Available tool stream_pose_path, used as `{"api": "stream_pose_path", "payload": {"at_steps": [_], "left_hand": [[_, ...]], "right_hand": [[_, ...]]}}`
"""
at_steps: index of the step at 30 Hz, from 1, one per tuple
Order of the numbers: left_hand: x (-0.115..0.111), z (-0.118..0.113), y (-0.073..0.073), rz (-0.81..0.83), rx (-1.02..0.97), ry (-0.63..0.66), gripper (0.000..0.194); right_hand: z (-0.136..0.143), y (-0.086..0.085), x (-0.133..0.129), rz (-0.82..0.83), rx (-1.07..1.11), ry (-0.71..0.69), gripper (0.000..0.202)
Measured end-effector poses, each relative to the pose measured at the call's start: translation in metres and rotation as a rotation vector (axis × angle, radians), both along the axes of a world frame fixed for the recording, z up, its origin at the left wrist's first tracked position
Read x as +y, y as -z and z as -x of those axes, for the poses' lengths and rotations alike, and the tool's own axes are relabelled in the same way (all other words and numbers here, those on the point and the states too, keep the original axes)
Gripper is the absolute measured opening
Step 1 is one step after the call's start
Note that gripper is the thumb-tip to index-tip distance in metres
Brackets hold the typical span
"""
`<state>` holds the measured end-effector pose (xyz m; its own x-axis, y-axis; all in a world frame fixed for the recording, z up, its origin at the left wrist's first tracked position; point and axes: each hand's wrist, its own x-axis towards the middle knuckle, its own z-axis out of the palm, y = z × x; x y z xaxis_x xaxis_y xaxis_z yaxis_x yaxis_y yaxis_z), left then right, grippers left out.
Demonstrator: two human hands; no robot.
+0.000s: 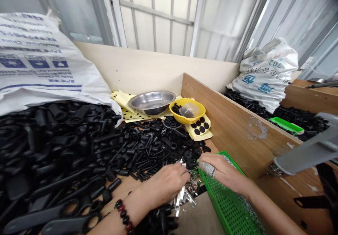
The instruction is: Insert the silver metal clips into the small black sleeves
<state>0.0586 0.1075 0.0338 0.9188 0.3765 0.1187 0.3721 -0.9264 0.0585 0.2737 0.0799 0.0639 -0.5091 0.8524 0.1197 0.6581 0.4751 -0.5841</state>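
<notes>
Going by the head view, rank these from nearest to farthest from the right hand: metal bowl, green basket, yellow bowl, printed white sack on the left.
From the right hand:
1. Green basket: just below the hand in the picture.
2. Yellow bowl: ahead, slightly left.
3. Metal bowl: left of the yellow bowl.
4. Printed white sack: far left.

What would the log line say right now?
left hand: beside silver metal pieces | right hand: over green basket | nearby: black plastic parts, yellow bowl
</notes>
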Motion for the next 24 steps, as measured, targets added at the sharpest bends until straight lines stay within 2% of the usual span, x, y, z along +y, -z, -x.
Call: {"api": "stream_pose_path", "payload": {"at_steps": [4, 8, 11, 14, 18, 21, 24], "left_hand": [[0.021, 0.03, -0.004, -0.011, -0.043, -0.208, 0.019], [0.035, 0.076, -0.005, -0.021, -0.079, -0.426, 0.026], [0.026, 0.112, -0.008, -0.005, -0.085, -0.563, 0.02], [0.006, 0.136, -0.009, 0.025, -0.057, -0.675, 0.018], [-0.017, 0.136, 0.003, 0.045, -0.015, -0.769, 0.015], [-0.019, 0.126, 0.014, 0.056, -0.049, -0.826, 0.022], [-0.017, 0.124, 0.014, 0.118, -0.153, -0.859, 0.026]], "right_hand": [[0.0, -0.003, 0.0, 0.019, 0.007, -0.01, 0.02], [0.007, -0.007, -0.002, 0.037, -0.035, -0.006, 0.019], [0.015, -0.009, -0.004, 0.053, -0.054, -0.045, 0.019], [0.024, -0.008, -0.004, 0.076, -0.07, -0.072, 0.023], [0.042, -0.006, -0.001, 0.054, -0.108, -0.128, 0.024], [0.06, -0.005, 0.001, -0.019, -0.167, -0.182, 0.02], [0.078, -0.006, 0.0, -0.106, -0.196, -0.228, 0.018]]}}
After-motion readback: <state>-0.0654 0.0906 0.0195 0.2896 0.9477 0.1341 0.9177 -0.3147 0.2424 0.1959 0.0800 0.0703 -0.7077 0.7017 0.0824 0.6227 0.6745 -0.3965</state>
